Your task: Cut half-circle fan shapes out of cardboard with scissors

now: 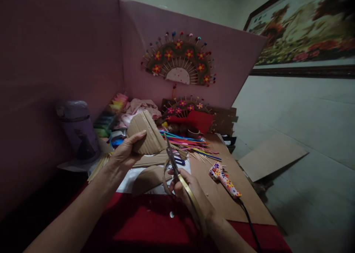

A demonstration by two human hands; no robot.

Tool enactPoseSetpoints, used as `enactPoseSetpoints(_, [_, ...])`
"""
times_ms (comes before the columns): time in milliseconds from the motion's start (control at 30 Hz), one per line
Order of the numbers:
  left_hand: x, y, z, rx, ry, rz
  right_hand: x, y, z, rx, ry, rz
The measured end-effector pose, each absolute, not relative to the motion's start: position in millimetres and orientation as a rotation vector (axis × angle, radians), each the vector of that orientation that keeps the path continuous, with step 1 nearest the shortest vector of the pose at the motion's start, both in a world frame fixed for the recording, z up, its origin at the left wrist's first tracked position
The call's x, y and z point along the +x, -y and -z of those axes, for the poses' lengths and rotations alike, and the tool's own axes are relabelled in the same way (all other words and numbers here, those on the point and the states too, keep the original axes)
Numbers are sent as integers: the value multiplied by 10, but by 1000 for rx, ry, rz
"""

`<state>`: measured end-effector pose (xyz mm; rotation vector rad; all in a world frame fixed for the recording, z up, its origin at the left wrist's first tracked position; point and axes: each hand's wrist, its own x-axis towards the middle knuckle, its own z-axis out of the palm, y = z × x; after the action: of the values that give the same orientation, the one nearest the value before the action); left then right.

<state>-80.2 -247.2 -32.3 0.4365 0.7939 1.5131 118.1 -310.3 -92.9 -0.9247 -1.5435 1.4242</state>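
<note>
My left hand (129, 149) grips a curved piece of corrugated cardboard (145, 134), thumb on its face and the other fingers behind it. In my right hand (188, 190) is a pair of scissors (173, 160) with gold-coloured handles, its dark blades pointing up beside the cardboard's right edge. Whether the blades touch the cardboard I cannot tell. A thin curled strip (165, 175) hangs next to the scissors. Below my hands, another rounded cardboard piece (149, 179) lies on white paper (126, 182).
A flower-patterned glue gun (224, 181) with a black cord rests on a flat board (235, 205) at right. Coloured pipe cleaners (191, 140) and thin sticks lie behind. A lilac bottle (79, 131) stands left. One decorated fan (179, 60) hangs on the pink panel (227, 60).
</note>
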Motion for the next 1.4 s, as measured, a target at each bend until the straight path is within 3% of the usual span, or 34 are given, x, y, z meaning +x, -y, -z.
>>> enactPoseSetpoints(300, [-802, 2505, 381, 340, -855, -1548, 1134, 2997, 996, -986, 1757, -1249])
enactPoseSetpoints(1400, [-877, 2477, 484, 423, -880, -1662, 1061, 2908, 1035, -1080, 1822, -1121])
